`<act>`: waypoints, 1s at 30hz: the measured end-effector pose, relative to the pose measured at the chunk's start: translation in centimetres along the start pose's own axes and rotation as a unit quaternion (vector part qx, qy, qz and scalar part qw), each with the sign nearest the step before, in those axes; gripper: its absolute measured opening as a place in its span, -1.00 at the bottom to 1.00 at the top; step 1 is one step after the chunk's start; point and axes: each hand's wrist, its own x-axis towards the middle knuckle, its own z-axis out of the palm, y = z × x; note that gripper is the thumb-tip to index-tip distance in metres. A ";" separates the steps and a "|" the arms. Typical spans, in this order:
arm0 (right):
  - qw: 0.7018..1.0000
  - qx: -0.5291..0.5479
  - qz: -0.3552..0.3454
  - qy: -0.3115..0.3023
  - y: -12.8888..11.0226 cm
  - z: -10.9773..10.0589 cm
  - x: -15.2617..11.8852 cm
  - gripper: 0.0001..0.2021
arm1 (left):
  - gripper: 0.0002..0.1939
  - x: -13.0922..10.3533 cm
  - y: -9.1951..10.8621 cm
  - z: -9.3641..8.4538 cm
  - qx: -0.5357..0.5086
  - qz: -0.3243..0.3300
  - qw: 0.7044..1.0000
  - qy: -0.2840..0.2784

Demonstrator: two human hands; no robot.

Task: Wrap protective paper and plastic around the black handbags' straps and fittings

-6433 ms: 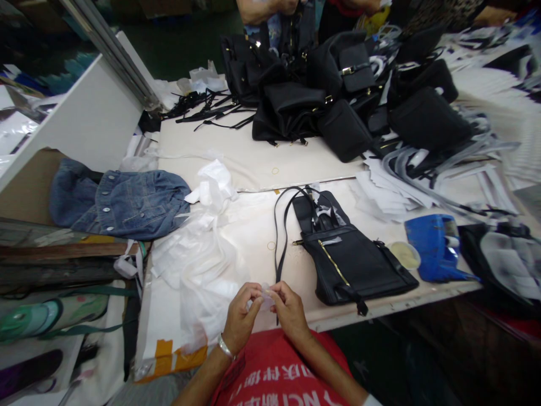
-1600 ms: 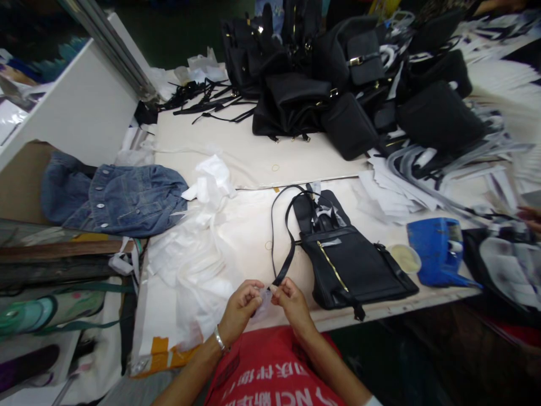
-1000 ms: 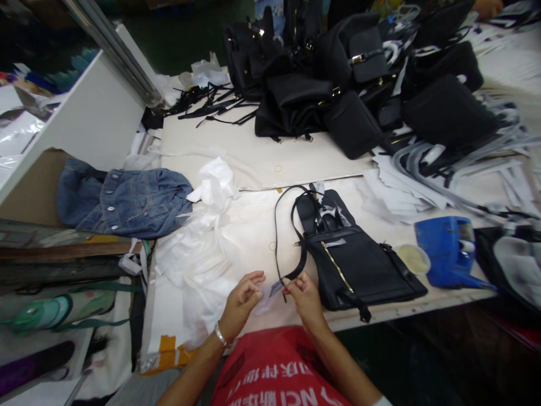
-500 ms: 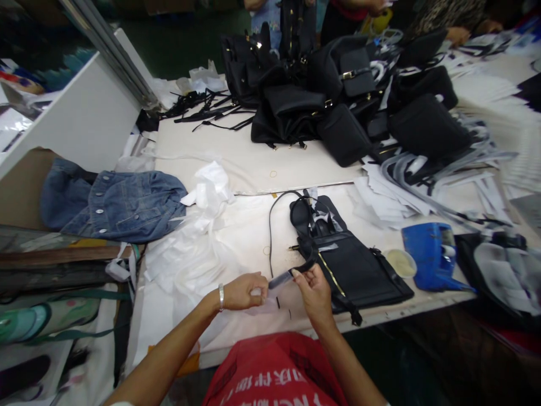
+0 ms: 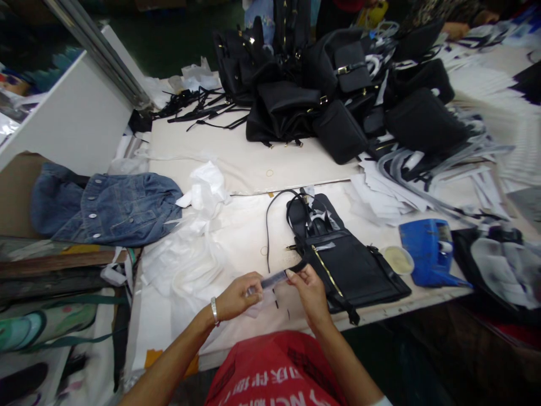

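My left hand (image 5: 240, 294), with a silver bracelet at the wrist, pinches one end of a clear plastic sleeve (image 5: 274, 279). The sleeve covers part of a black strap (image 5: 301, 266). Fingers and thumb of my right hand (image 5: 310, 290) are closed on the strap near the sleeve's other end. Right beside that hand lies a flat black bag (image 5: 359, 268) with a gold zipper, its flap and straps spread toward the back. A thin black cord (image 5: 267, 225) loops out from the bag onto the white table.
A denim jacket (image 5: 127, 206) and crumpled white tissue (image 5: 186, 259) lie to the left. Black bags (image 5: 287, 110) are piled at the back. On the right are a round dish (image 5: 398, 260), a blue dispenser (image 5: 426, 251) and white paper sheets (image 5: 380, 197).
Both hands have moved slightly left with the sleeve and strap. More of the strap seems covered by the sleeve. The whole view has shifted a little.
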 end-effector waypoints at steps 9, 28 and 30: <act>0.997 0.017 0.061 -0.038 1.5 0.8 -0.7 -0.72 | -0.76 -0.3 -0.7 1.1 -0.086 -0.069 0.994 -0.018; 0.971 0.152 0.173 -0.070 3.5 2.2 -0.7 -0.73 | -0.86 -1.0 -0.8 1.9 -0.038 -0.090 0.994 0.041; 0.960 0.173 0.213 -0.058 3.6 1.9 -0.1 -0.71 | -0.85 -1.1 -1.0 1.8 -0.038 -0.092 0.994 0.042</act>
